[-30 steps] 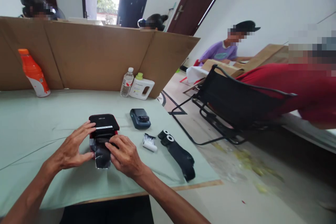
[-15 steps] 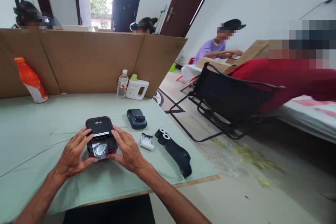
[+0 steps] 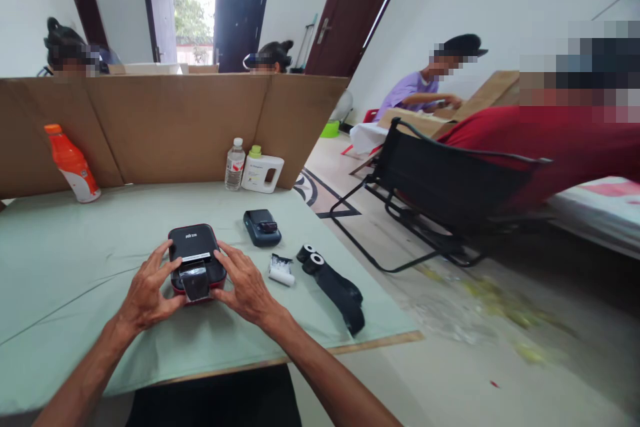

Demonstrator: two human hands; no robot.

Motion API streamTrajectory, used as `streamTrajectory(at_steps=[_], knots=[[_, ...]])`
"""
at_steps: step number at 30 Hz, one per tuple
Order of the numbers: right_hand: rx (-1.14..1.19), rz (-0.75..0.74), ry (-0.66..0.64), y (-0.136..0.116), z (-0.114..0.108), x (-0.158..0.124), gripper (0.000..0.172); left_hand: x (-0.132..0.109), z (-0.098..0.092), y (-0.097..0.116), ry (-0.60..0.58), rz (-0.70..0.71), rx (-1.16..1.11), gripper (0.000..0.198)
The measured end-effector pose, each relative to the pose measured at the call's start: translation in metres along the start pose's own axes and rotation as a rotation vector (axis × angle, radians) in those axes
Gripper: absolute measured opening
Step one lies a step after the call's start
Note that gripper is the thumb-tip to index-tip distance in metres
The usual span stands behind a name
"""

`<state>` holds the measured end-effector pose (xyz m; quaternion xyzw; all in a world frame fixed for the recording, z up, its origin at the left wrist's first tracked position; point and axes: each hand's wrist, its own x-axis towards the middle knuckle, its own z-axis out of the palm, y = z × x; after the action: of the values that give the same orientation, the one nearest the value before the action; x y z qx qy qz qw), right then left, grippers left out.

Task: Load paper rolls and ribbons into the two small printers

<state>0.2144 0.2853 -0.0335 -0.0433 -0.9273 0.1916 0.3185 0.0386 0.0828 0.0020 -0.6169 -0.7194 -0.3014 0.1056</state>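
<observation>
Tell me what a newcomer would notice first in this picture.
First, the two hands at the near middle of the green table: the left hand and right hand clasp a small black and red printer from either side, a shiny clear strip sticking out of its front. Next, the bright orange bottle stands out at far left against the cardboard screen.

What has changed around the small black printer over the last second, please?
The lid of the printer, raised a second ago, is shut, the clear strip poking out in front. The right hand moved off the open bay to its right side. The left hand stays on the left side; blue device, white roll, black strap unmoved.
</observation>
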Motion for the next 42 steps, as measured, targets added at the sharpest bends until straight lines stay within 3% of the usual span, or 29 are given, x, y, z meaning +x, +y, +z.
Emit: streamTrajectory(at_steps=[5, 10, 16, 19, 25, 31, 35, 38, 42], knots=[[0.005, 0.017, -0.03, -0.004, -0.001, 0.003, 0.084, 0.0, 0.0, -0.005, -0.065, -0.035, 0.03, 0.069], [0.013, 0.018, -0.009, -0.003, 0.001, 0.002, 0.088, 0.003, -0.001, -0.005, -0.086, -0.048, 0.08, 0.09], [0.012, 0.024, -0.048, -0.001, -0.003, 0.007, 0.087, 0.006, -0.002, -0.003, -0.093, -0.047, 0.079, 0.083], [0.062, 0.052, -0.045, -0.002, 0.0, 0.005, 0.096, 0.004, -0.003, 0.001, -0.067, -0.068, 0.072, 0.083], [0.254, 0.248, -0.051, 0.005, 0.014, -0.004, 0.114, 0.0, -0.001, 0.009, -0.063, -0.289, 0.046, 0.093], [0.58, 0.294, -0.112, -0.005, 0.014, -0.006, 0.097, -0.007, 0.022, 0.019, -0.029, -0.321, -0.078, 0.098], [0.62, 0.322, -0.064, -0.013, 0.018, -0.007, 0.092, -0.01, 0.031, 0.022, 0.017, -0.288, -0.084, 0.091], [0.585, 0.308, -0.036, -0.023, 0.022, 0.001, 0.091, -0.012, 0.021, 0.015, 0.047, -0.27, -0.091, 0.091], [0.555, 0.264, -0.05, -0.05, 0.029, 0.031, 0.096, -0.021, -0.014, -0.007, 0.085, -0.3, -0.07, 0.09]])
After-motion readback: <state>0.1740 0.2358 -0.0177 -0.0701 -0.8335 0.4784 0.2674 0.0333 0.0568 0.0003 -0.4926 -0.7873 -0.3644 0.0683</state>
